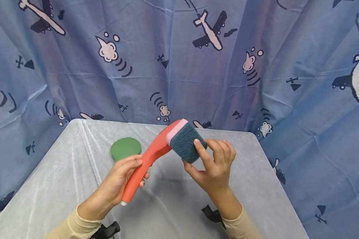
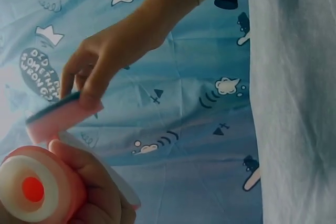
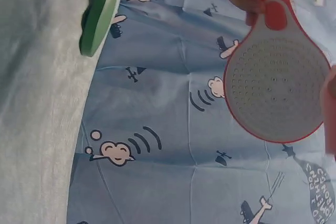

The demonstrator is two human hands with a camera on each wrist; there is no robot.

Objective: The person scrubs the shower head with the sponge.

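The person holds a coral-red plastic dish brush with a long handle (image 1: 143, 164) up off the grey cloth-covered table (image 1: 62, 179), tilted so that its head points up and away. The left hand (image 1: 119, 181) has its fingers wrapped round the lower handle, thumb lying along the top, a firm grip that seems meant to steady the tool while the other hand works at its head. The right hand (image 1: 215, 164) pinches the dark teal scouring pad with a pink foam backing (image 1: 185, 141): its forefinger lies across the rough face and the thumb comes in from below, the other fingers loosely curled behind. The pad sits at the brush's head, but from the head view I cannot tell whether it is fully seated there or partly off.

The right wrist view shows the underside of the head, a pale round plate dotted with small bumps and rimmed in red (image 3: 275, 87); the pad is not seen against it there, so the joint between the two stays unclear. In the left wrist view the pink edge of the pad (image 2: 60, 119) shows under the right hand's fingertips (image 2: 86, 95), and the handle's butt end (image 2: 34, 190) fills the corner, out of focus.

A round, flat green pad (image 1: 125, 148) lies on the table just behind the left hand, untouched. A blue curtain printed with aeroplanes and clouds (image 1: 257, 66) hangs all round. Dark straps at both wrists are cut off by the frame's lower edge.
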